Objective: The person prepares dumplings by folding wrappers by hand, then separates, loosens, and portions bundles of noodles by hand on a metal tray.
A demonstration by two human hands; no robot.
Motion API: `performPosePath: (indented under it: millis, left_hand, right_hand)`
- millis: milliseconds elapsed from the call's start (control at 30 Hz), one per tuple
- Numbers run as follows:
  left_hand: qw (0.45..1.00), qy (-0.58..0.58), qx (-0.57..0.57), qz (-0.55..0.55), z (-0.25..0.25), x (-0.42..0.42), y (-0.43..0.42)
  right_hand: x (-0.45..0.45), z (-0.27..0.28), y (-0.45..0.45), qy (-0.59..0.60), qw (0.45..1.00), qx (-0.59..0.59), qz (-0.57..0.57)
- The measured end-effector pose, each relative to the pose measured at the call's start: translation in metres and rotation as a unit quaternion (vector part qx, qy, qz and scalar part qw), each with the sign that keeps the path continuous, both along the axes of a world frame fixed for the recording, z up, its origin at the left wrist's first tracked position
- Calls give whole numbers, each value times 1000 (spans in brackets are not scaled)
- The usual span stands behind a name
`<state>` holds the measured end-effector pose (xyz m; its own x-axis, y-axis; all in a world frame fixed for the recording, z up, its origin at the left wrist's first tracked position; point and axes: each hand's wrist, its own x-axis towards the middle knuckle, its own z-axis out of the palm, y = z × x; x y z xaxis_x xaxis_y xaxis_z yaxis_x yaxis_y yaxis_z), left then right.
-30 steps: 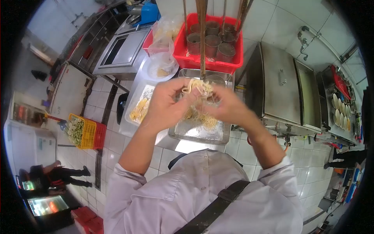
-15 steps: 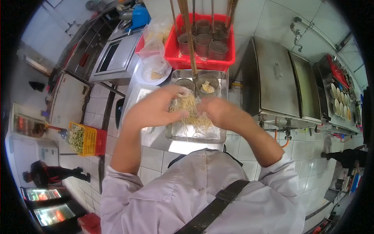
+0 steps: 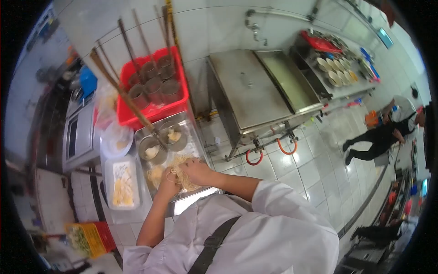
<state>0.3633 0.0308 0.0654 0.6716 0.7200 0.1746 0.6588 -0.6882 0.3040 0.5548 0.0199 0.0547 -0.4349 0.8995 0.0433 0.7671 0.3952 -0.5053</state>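
Loose yellow noodles (image 3: 185, 182) lay in a tangle at the near end of a rectangular metal tray (image 3: 195, 148). Both hands were together on this tangle: the left hand (image 3: 169, 182) at its left edge with strands draped against the fingers, the right hand (image 3: 194, 170) over its upper part, palm downward. How firmly either hand gripped could not be told, the fingers being partly hidden among the strands.

A second noodle clump (image 3: 155, 175) sat in the tray just left of the hands. Beyond it, two round strainer baskets stood side by side, the left basket (image 3: 158, 160) and the right basket (image 3: 180, 145) each containing a pale clump. A long wooden handle (image 3: 123, 93) slanted up from the pair, crossing in front of a red plastic bin (image 3: 186, 98) filled with more long-handled strainers (image 3: 153, 86).

The tray rested on a metal tabletop (image 3: 145, 197). Left of it were a white plastic tray (image 3: 122, 167) bearing yellow pieces and, farther back, a white basin (image 3: 111, 148) with a clear plastic bag inside. To the right, apart from the tabletop, stood a lidded stainless-steel cooker (image 3: 248, 98). At far right, another person (image 3: 378, 134) in dark trousers stood on the tiled floor (image 3: 315, 166).
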Motion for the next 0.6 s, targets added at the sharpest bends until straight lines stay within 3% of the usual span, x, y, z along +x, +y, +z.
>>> performPosePath:
  millis: [33,67,100,133,167,200,233,267,300,333,367,400,433,467,533,567,600]
  left_hand:
    - [976,10,-190,103,18,1,4]
    - [906,20,-369,206,36,2,5]
    - [907,23,-369,200,62,1,-5]
    - [912,-125,-331,206,93,1,-20]
    - [896,-271,-284,207,111,3,-27]
    - [898,-270,-281,203,116,11,-31]
    - [907,-362,-138,166,119,19,-35]
    - [888,-443,6,127,119,22,-41]
    - [958,-258,55,110,54,-1,-17]
    - [959,-255,46,118,31,-2,-31]
    - [962,-231,-45,139,20,-8,-38]
    - [960,-209,-118,145,23,-10,-19]
    - [962,-220,-93,129,31,3,19]
    - [964,-221,-100,110,35,9,31]
    - [961,-190,-168,109,49,-7,-28]
    - [905,111,-345,222,61,1,-24]
    - [913,109,-324,221,86,6,-31]
  right_hand:
    - [1,14,4,2,1000,1,-14]
    - [1,28,7,32,999,-30,16]
    - [-1,51,4,64,995,-63,48]
    - [-1,81,-3,65,995,-61,43]
    - [0,117,-11,97,994,32,49]
    - [1,135,-14,126,982,126,55]
    - [-2,126,-8,127,982,132,52]
    - [-10,105,-4,215,951,219,40]
    - [-18,82,-8,303,907,291,29]
    - [-23,61,-15,307,909,279,31]
    - [-30,44,-15,217,968,106,71]
    - [-33,40,7,115,986,-50,105]
    - [-20,48,45,104,990,-20,99]
    - [-10,48,59,179,976,68,105]
    - [-29,25,11,359,909,180,112]
    - [-49,19,-24,373,906,165,111]
    - [-55,29,-29,306,934,162,90]
